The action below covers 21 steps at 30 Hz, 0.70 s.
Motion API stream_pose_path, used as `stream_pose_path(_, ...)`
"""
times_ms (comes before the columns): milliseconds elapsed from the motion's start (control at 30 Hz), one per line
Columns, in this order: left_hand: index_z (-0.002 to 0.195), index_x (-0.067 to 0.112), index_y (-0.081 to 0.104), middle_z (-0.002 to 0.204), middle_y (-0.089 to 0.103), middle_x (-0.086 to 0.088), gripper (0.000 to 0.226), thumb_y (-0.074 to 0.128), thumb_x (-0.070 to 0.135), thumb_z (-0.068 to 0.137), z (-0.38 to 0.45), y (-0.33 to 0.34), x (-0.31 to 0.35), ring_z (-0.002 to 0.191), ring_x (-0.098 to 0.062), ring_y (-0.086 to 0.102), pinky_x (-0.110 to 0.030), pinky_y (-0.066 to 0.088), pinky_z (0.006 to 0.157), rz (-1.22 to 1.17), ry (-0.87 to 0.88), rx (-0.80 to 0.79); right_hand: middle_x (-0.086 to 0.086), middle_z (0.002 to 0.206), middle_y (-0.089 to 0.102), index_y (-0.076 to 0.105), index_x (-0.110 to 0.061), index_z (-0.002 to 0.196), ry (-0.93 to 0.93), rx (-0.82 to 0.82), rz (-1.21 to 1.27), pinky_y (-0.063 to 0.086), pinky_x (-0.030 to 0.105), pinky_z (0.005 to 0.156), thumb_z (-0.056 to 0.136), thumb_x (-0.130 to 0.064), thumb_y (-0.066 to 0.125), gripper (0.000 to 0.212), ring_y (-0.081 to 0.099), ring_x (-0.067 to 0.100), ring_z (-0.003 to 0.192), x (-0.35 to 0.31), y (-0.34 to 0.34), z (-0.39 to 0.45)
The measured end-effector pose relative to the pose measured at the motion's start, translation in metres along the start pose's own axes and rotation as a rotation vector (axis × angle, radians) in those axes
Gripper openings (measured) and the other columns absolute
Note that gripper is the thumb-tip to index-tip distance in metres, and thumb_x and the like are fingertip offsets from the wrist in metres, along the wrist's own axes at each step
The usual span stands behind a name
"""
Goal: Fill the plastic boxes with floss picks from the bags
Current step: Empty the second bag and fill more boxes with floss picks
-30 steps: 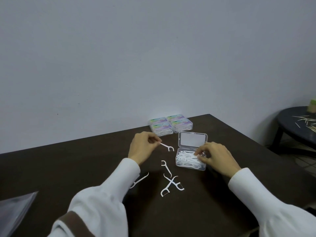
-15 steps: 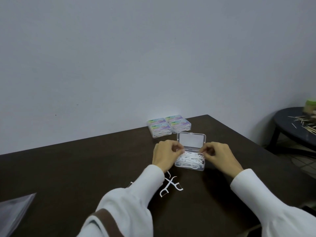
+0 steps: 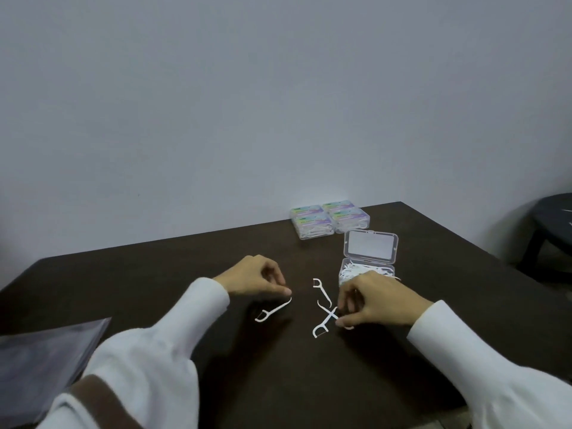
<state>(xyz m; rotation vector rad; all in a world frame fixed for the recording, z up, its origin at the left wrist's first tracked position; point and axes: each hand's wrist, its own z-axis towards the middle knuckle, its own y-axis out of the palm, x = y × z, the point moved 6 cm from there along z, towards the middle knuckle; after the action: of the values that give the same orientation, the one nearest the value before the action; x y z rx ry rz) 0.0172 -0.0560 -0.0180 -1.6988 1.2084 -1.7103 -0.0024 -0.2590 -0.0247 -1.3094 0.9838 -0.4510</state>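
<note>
Both hands are pinching loose floss picks off the surface [image 3: 154,289]: left hand [image 3: 255,278] one pick [image 3: 274,311], right hand [image 3: 377,300] the crossed picks [image 3: 325,323].

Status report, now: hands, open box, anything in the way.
Left hand pinching a loose pick. Right hand pinching one of the crossed picks. Open box nearly full, lid up. Nothing blocking the box.

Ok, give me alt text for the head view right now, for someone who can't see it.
On a dark brown table, the left hand pinches the tip of one white floss pick while the right hand pinches another in a crossed pair. Behind sits an open clear plastic box of picks, then four closed labelled boxes.
</note>
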Motion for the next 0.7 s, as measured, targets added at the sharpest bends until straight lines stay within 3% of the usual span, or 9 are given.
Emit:
stream_pose_path(100,0.091,0.02,0.067,0.081,0.064,0.007,0.025,0.08,0.031,0.073,-0.01,0.008,-0.012,0.076,-0.004,0.059,-0.013,0.042,0.066,0.045,-0.069,-0.129,-0.014,0.076,0.062,0.065,-0.024,0.09,0.001,0.009,-0.021,0.038,0.015,0.062,0.077,-0.042,0.071,0.022,0.056,-0.001,0.07,-0.003,0.007,0.008)
stream_pose_path(233,0.088,0.013,0.071,0.073,0.065,0.007,0.009,0.074,0.011,0.079,-0.01,0.009,-0.013,0.065,0.001,0.06,-0.007,0.043,0.06,0.057,-0.016,-0.064,-0.017,0.078,0.059,0.066,-0.025,0.091,-0.008,0.061,-0.044,0.042,0.019,0.07,0.082,-0.029,0.068,0.01,0.053,-0.001,0.072,-0.007,0.003,0.013)
stream_pose_path(367,0.084,0.018,0.07,0.075,0.065,0.01,0.005,0.069,0.013,0.084,-0.007,0.011,-0.013,0.069,0.0,0.06,-0.012,0.045,0.067,0.129,-0.008,-0.045,-0.016,0.087,0.046,0.062,-0.03,0.107,-0.062,0.05,-0.113,0.038,0.019,0.073,0.085,-0.033,0.064,0.022,0.047,0.002,0.083,-0.013,0.007,0.015)
stream_pose_path(567,0.091,0.022,0.058,0.093,0.059,0.006,0.004,0.056,0.019,0.093,-0.002,0.016,-0.009,0.08,-0.006,0.055,-0.018,0.042,0.072,0.295,0.006,-0.067,-0.006,0.105,0.052,0.065,-0.023,0.097,-0.084,0.032,-0.205,0.043,0.025,0.082,0.088,-0.03,0.06,0.013,0.054,0.012,0.1,-0.018,0.009,0.018)
stream_pose_path(700,0.098,0.02,0.056,0.097,0.053,0.006,0.004,0.053,0.022,0.095,0.003,0.019,0.002,0.085,-0.008,0.052,-0.02,0.042,0.077,0.332,0.056,-0.018,0.0,0.115,0.05,0.06,-0.016,0.107,-0.097,-0.01,-0.307,0.039,0.03,0.093,0.094,-0.029,0.049,0.022,0.05,0.016,0.108,-0.018,0.017,0.018)
